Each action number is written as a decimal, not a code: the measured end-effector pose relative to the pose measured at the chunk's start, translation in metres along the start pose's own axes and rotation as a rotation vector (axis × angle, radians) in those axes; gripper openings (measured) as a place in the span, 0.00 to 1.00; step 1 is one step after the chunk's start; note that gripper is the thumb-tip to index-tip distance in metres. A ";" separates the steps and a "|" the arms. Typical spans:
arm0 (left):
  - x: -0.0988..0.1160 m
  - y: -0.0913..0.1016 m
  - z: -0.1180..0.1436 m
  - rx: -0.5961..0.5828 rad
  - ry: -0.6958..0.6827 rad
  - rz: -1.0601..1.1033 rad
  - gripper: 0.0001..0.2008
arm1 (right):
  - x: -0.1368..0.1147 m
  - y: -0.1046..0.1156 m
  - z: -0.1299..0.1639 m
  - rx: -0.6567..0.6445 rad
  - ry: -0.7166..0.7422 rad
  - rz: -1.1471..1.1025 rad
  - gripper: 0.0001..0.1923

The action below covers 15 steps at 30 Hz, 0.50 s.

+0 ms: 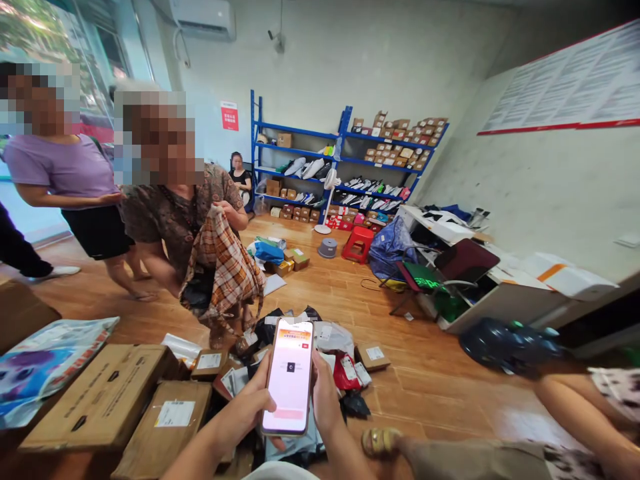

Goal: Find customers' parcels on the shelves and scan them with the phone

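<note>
1. Gripping a flat, glossy rectangular smartphone with a glowing pink-white screen, both hands are holding it upright above the wooden floor.
2. Left hand is curling its fingers closed around the left edge.
3. Right hand is wrapping closed against the right edge.
4. Brown cardboard boxes and soft plastic parcels are lying below, just beyond.

No legible text: print on the phone screen, red wall sign, wall chart and parcel labels too small to read.
</note>
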State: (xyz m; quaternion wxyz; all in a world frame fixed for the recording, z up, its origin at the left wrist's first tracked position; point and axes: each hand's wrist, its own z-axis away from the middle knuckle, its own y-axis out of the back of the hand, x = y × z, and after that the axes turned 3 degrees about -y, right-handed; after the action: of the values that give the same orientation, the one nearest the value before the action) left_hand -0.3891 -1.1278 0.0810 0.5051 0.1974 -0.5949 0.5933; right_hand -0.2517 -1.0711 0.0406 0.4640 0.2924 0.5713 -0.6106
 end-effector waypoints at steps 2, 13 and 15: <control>-0.001 0.001 0.000 0.008 -0.002 0.011 0.51 | -0.001 0.000 0.000 0.026 -0.012 0.011 0.22; 0.002 -0.004 0.000 0.013 -0.003 0.024 0.50 | -0.024 -0.010 0.009 -0.019 -0.039 0.045 0.23; 0.002 -0.006 0.000 0.026 -0.008 0.017 0.50 | -0.028 -0.012 0.011 -0.069 -0.038 0.032 0.21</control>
State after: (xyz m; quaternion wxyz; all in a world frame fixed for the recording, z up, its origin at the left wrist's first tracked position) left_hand -0.3852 -1.1281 0.0856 0.4952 0.2013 -0.5907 0.6044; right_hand -0.2492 -1.0761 0.0721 0.4944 0.2738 0.5784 -0.5883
